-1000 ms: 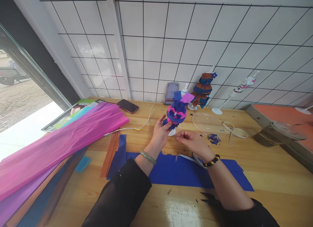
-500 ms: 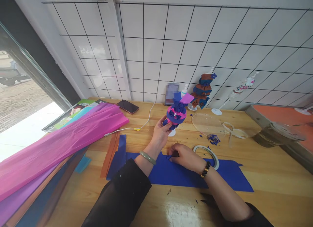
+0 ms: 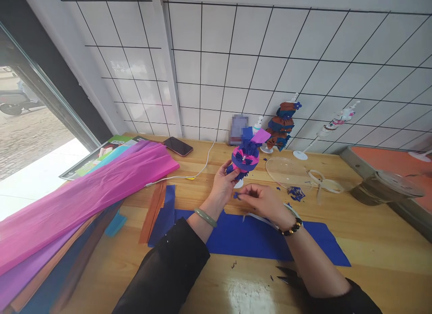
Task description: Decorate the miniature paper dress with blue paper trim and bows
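Observation:
My left hand (image 3: 225,183) is wrapped round the lower part of a small doll figure (image 3: 245,158), dressed in blue and pink crepe paper with a pleated bow in front. Its white top leans toward the wall, and a white round base shows beneath. Just below it, my right hand (image 3: 266,203) pinches a tiny blue paper piece (image 3: 236,195) between thumb and fingertips, apart from the doll. A wide blue crepe paper sheet (image 3: 246,242) lies under both forearms. On it, a roll of pale tape (image 3: 294,210) is partly hidden by my right hand, and a pale strip curves out to the left.
Pink crepe paper (image 3: 135,174) and other coloured sheets lie left, near a phone (image 3: 178,146) and white cable (image 3: 202,170). Two more figures, brown-blue (image 3: 281,125) and white (image 3: 340,118), stand at the wall. Blue scraps (image 3: 297,193), dark pointed blades (image 3: 286,277) and a glass jar (image 3: 384,188) are right.
My right hand has lifted off the blue sheet and moved up toward the doll, pinching the small blue piece. The tape roll or its strip has shifted. My left hand still holds the doll.

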### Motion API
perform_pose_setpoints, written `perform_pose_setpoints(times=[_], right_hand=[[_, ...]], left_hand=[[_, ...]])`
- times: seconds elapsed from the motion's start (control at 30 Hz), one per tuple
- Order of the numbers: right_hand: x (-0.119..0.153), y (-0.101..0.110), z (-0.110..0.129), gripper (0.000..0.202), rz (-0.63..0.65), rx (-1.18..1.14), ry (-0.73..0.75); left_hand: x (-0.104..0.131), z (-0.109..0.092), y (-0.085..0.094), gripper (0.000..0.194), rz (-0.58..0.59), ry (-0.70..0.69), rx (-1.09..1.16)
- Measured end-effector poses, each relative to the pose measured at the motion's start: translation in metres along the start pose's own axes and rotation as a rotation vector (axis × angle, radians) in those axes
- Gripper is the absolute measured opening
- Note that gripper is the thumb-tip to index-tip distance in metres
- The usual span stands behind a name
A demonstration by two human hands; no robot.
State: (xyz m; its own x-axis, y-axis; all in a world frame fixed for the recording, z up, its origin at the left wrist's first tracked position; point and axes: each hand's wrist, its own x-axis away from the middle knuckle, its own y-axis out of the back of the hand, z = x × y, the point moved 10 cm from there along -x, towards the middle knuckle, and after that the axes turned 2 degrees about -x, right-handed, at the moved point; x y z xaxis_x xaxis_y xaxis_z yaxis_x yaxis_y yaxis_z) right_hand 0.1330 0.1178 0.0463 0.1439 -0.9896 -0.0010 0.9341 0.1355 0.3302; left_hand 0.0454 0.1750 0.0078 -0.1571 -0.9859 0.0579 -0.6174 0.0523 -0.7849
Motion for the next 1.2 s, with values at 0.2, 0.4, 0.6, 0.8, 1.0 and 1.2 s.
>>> perform_pose_setpoints(times=[0.2,0.4,0.6,0.8,1.0,1.2], right_hand=[[-0.014,0.015,0.004,0.023,-0.188,-0.284,-0.004],[-0.024,0.012,-0.004,0.03,-0.301,-0.52,-0.067],[-0.028,0.013,-0.006,0.029,-0.388,-0.559,-0.076],[-0.029,0.013,-0.004,0.031,-0.431,-0.574,-0.083],[-0.03,0.014,-0.006,0.028,-0.438,-0.576,-0.1],[-0.031,0.016,-0.009,0.028,-0.465,-0.571,-0.098]], left_hand=[[0.0,0.002,0.0,0.059,-0.008,0.018,0.005],[0.001,0.0,0.001,0.059,-0.017,0.009,0.033],[0.0,0.001,0.0,0.058,0.015,-0.007,0.058],[0.0,0.002,0.001,0.059,0.018,-0.01,0.063],[0.0,0.001,0.0,0.057,0.039,-0.024,0.038],[0.0,0.0,-0.002,0.055,0.063,-0.043,0.049]])
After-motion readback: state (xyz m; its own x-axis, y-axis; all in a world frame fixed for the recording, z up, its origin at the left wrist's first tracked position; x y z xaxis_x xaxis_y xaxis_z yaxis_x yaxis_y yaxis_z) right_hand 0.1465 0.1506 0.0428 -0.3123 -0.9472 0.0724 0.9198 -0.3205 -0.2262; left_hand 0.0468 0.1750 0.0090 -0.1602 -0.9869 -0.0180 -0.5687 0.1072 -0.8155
